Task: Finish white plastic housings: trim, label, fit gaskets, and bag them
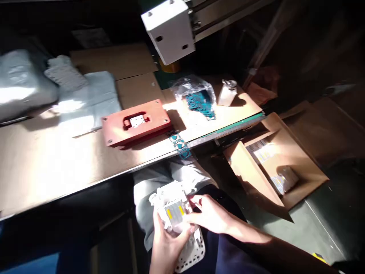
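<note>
Above my lap, my left hand grips a white plastic housing from below and the side, with its thumb across the lower part. A grey block with two yellow strips sits in the housing. My right hand closes on the housing's right edge, thumb beside the grey block; whether a small piece is between its fingers is hidden. Under my hands a white rounded panel with small holes extends toward me. I cannot tell whether it is joined to the housing.
On the wooden table stand a red block fixture holding a white piece, a bag of teal parts and a white bottle. A teal strip overhangs the edge. A white metal box hangs above. An open carton stands right.
</note>
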Available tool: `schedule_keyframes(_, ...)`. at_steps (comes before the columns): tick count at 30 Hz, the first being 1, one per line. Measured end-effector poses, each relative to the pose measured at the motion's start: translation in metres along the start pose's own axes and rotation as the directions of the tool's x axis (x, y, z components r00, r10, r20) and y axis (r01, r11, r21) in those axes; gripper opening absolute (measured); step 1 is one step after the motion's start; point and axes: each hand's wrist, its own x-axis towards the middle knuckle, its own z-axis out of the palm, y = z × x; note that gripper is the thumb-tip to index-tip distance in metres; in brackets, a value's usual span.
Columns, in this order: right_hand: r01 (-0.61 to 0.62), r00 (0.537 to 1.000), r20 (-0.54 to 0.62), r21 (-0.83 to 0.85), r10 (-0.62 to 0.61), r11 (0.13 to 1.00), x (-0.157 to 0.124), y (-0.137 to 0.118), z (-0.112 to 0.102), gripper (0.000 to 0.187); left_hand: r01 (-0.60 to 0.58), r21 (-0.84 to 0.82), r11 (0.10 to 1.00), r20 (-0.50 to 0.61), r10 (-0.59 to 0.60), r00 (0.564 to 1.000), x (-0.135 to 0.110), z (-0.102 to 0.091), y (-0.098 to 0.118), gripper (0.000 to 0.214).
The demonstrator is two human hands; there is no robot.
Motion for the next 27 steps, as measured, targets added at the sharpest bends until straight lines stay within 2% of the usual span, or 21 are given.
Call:
schedule_keyframes(3, -0.012, 0.994, 0.106, 0.004, 0.011, 1.000, 0.004, -0.003, 0.002, 0.038, 0.044, -0.045, 0.998, 0.046, -0.042, 0.998, -0.002, -0.002, -0.001, 0.114)
schedule_keyframes(5, -0.033, 0.993, 0.112, 0.009, 0.032, 0.999, 0.007, -0.002, 0.004, 0.044, 0.024, -0.030, 0.999, 0.095, -0.021, 0.995, -0.002, -0.010, 0.001, 0.112)
schedule_keyframes(9, -0.070, 0.994, 0.090, 0.032, 0.067, 0.997, 0.010, -0.002, 0.013, 0.042, -0.022, -0.105, 0.994, 0.099, 0.033, 0.995, -0.002, -0.024, 0.000, 0.127)
schedule_keyframes(14, -0.042, 0.995, 0.085, -0.094, 0.049, 0.995, 0.012, -0.010, 0.026, 0.040, 0.039, -0.224, 0.974, 0.077, -0.022, 0.997, 0.000, -0.033, -0.004, 0.138)
schedule_keyframes(16, -0.028, 0.995, 0.092, -0.114, 0.038, 0.993, 0.011, -0.012, 0.029, 0.041, 0.035, -0.216, 0.976, 0.095, -0.014, 0.995, 0.001, -0.036, -0.006, 0.128)
schedule_keyframes(20, -0.061, 0.996, 0.048, -0.155, 0.069, 0.986, 0.004, -0.010, 0.030, 0.041, -0.066, -0.119, 0.991, 0.159, 0.084, 0.984, 0.003, -0.040, -0.010, 0.081)
schedule_keyframes(27, -0.135, 0.990, 0.024, -0.036, 0.136, 0.990, -0.002, -0.002, 0.026, 0.052, -0.073, 0.015, 0.997, 0.234, 0.068, 0.970, 0.007, -0.039, -0.010, 0.084)
